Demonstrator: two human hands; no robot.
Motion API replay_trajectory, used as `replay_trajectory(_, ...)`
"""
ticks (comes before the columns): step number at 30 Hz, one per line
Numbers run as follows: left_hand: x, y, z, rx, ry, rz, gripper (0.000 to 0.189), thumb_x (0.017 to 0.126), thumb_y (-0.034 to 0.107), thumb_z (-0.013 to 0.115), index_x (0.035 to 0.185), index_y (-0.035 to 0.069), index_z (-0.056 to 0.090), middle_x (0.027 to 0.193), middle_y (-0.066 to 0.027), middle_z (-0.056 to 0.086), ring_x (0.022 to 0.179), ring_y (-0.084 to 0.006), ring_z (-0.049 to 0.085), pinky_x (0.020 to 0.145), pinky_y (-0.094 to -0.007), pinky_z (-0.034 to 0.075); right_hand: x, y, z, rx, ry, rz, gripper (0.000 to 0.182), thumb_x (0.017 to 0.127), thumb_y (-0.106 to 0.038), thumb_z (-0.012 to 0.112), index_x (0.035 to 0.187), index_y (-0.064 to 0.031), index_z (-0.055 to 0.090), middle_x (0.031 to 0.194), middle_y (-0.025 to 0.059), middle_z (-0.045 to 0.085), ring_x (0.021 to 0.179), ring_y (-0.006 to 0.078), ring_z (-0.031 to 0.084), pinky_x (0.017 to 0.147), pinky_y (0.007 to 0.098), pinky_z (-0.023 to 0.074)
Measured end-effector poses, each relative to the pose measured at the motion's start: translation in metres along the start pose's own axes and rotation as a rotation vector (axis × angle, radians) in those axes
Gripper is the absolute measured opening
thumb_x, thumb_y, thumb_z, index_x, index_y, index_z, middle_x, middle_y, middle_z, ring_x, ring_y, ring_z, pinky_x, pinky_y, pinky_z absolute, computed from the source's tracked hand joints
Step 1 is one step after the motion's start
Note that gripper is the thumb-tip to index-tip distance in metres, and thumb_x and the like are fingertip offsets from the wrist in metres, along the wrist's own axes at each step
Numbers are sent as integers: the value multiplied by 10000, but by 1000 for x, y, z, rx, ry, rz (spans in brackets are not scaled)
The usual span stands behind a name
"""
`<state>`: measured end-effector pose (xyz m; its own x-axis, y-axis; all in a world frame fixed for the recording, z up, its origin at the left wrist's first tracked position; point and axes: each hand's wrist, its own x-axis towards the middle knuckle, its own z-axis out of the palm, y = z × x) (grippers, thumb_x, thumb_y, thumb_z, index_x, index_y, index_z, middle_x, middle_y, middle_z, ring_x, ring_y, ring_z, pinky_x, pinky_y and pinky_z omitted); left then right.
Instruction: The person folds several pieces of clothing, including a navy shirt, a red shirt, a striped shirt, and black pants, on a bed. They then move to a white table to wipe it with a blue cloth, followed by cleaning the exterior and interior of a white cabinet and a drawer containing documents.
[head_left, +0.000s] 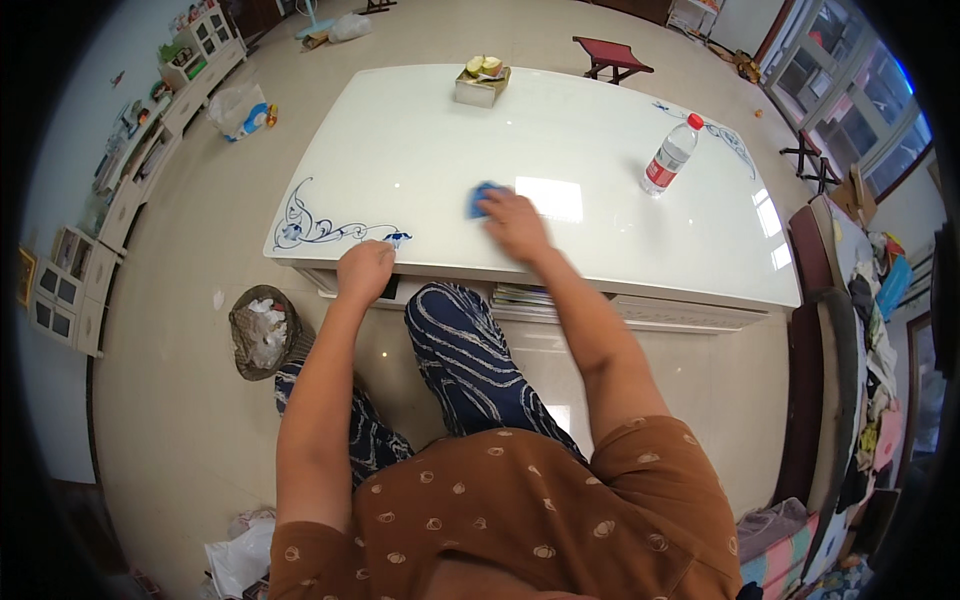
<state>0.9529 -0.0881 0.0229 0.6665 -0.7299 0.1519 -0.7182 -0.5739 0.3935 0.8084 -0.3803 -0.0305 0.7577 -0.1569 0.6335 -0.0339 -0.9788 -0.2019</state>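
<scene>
A white glass-topped coffee table (420, 142) with blue floral corner patterns stands before me. My right hand (517, 225), slightly blurred, is on a small blue cloth (486, 201) pressed flat to the tabletop near its middle. At the table's near edge rests my left hand (367, 266), its fingers curled beside the blue pattern; whether they grip the edge is hidden. To the right, a clear plastic bottle (670, 159) with a red cap and red label stands upright. A small box (480, 93) at the far edge carries pieces of cut fruit (484, 66).
A wastebasket (262, 330) with a bag of rubbish stands left of my legs. Papers (523, 298) lie on the shelf under the tabletop. Beyond the table is a red folding stool (611, 58). A sofa (817, 360) heaped with clothes lines the right side.
</scene>
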Motion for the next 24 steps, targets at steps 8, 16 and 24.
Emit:
replay_trajectory(8, 0, -41, 33, 266, 66, -130, 786, 953, 510, 493, 1539, 32, 282, 1631, -141, 211, 1521, -270, 149, 1208, -546, 98, -148, 214, -150, -1, 508, 1043, 571, 825, -447, 685, 1227, -44, 651, 1048, 162, 729, 1041, 313, 663, 917, 427, 497)
replay_trajectory(16, -1, -9, 13, 265, -142, -132, 828, 986, 592, 350, 1579, 52, 145, 1652, -162, 99, 1535, -298, 38, 1206, -543, 20, -121, 335, -181, 400, 460, 844, 1052, 785, -221, 844, 1557, -5, 163, 1516, 191, 397, 1355, 303, 429, 1122, 394, 354)
replay_trajectory(24, -5, -11, 9, 208, -167, -150, 824, 986, 573, 348, 1577, 39, 136, 1653, -166, 85, 1536, -290, 24, 1211, -509, -7, -81, 330, -168, 419, 306, 700, 579, 860, -283, 786, 1297, 25, 563, 1184, 127, 644, 1025, 210, 620, 938, 322, 480)
